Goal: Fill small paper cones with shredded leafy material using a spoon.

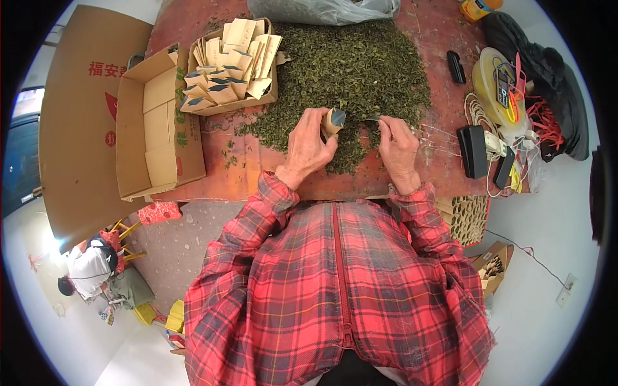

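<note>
My left hand (311,142) holds a small brown paper packet (333,121) upright, its dark blue-grey inside showing at the top. To the right, my right hand (398,142) pinches a small, thin, greyish tool (372,117) between thumb and fingers; its exact kind I cannot tell. Both hands are over the near part of a broad heap of dried green leaves (357,67), which looks like loose tea, spread on a worn red table (231,181). Beyond my left hand, a cardboard box (231,107) holds many flat paper packets (240,34), several with blue-grey open ends.
An open cardboard box (159,130) stands left. A clear plastic bag (328,12) lies at the back. Right are a black case (456,67), a plastic tub (487,72), cables and a black wallet-like item (472,152). A person (91,270) sits at lower left.
</note>
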A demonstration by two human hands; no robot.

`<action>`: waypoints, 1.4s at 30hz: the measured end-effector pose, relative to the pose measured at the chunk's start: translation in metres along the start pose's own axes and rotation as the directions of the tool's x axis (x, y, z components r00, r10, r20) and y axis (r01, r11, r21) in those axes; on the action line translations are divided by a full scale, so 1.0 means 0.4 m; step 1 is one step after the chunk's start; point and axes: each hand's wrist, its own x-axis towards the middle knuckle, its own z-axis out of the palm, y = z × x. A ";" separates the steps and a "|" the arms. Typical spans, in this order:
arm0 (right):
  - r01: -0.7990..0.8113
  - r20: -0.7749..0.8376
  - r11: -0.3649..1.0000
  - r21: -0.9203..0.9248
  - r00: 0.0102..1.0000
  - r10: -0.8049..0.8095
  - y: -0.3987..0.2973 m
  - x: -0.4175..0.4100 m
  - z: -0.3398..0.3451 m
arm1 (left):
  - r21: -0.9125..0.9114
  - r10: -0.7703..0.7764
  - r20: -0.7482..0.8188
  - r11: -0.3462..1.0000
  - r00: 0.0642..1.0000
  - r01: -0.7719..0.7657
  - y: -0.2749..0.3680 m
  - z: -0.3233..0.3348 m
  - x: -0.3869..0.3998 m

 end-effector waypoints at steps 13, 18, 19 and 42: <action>0.002 -0.021 1.000 0.015 1.000 -0.002 0.002 0.022 -0.021 | 0.054 0.050 -0.017 0.997 0.999 -0.049 0.000 0.004 0.007; 0.022 -0.003 1.000 0.021 1.000 -0.022 -0.020 0.040 -0.045 | 0.017 0.023 0.001 1.000 1.000 -0.023 0.002 0.004 0.011; 0.035 -0.018 0.998 0.042 0.999 -0.034 -0.027 0.044 -0.049 | 0.015 0.023 -0.001 1.000 1.000 -0.023 0.004 0.004 0.012; 0.386 0.206 0.919 -0.081 0.909 -0.363 -0.138 0.108 -0.101 | 0.147 0.067 -0.059 0.987 0.996 -0.058 0.015 0.017 0.010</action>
